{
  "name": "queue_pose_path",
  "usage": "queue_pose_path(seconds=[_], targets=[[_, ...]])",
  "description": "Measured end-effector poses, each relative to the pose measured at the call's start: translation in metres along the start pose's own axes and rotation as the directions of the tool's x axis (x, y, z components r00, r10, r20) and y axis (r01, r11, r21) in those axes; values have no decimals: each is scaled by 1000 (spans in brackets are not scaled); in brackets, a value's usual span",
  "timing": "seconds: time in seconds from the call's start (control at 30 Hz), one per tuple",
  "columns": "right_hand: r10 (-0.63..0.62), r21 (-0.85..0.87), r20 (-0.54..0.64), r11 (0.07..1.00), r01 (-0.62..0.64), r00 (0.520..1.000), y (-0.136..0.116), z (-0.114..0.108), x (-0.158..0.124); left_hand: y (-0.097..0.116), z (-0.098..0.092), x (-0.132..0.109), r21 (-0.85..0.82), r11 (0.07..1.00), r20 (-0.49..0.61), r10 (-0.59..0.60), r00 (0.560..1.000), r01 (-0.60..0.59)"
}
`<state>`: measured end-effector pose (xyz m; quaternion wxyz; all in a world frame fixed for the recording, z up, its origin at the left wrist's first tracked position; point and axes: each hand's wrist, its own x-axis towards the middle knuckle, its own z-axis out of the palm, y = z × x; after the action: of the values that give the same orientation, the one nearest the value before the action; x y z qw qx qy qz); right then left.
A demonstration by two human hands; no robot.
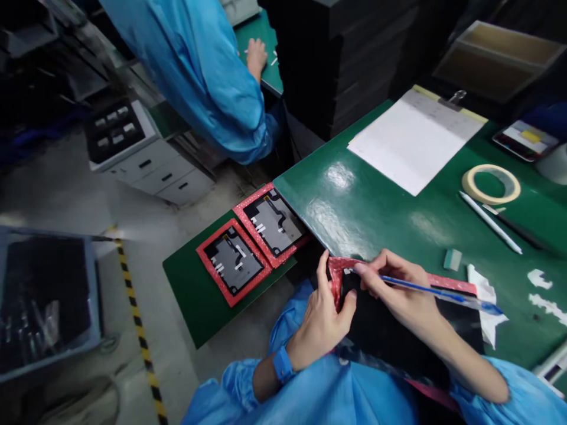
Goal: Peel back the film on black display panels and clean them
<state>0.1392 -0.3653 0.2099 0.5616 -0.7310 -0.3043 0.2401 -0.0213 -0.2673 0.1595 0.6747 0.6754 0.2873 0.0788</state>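
Note:
My right hand [401, 289] pinches a slim blue pen [425, 287], its tip at the near-left corner of a black flat panel [390, 324]. Pink bubble wrap [337, 283] edges that panel. My left hand [321, 324], with a blue band on the wrist, grips the wrap's left corner between thumb and fingers. The panel lies partly over the table edge, against my blue sleeves and lap. Beside my left hand, two grey-and-black flat parts [237, 264] [274, 223] rest on pink bubble wrap on a lower green board.
On the green table [376, 212] lie a clipboard with paper [411, 141], a tape roll [469, 183], a white pen [489, 221], a small green-white block [452, 260] and crumpled tissue [485, 301]. A co-worker's blue sleeve [212, 77] is beyond. Drawers [163, 171] stand left.

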Motion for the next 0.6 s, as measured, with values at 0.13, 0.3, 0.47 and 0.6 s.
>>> queue_pose_path(seconds=[0.13,0.3,0.47,0.6], targets=[[-110,-68,-27,992,108,994,16,9,0,-13,-1,17,-292,955,-65,-74,995,52],[-248,-171,-17,955,241,969,26,5,-4,-21,-4,34,-351,934,-16,-83,996,72],[-315,-235,10,922,309,949,27,2,-2,-19,-7,37,-312,948,13,-68,998,68],[-340,-267,25,904,334,940,25,3,1,-17,-10,37,-308,947,49,-74,996,86]])
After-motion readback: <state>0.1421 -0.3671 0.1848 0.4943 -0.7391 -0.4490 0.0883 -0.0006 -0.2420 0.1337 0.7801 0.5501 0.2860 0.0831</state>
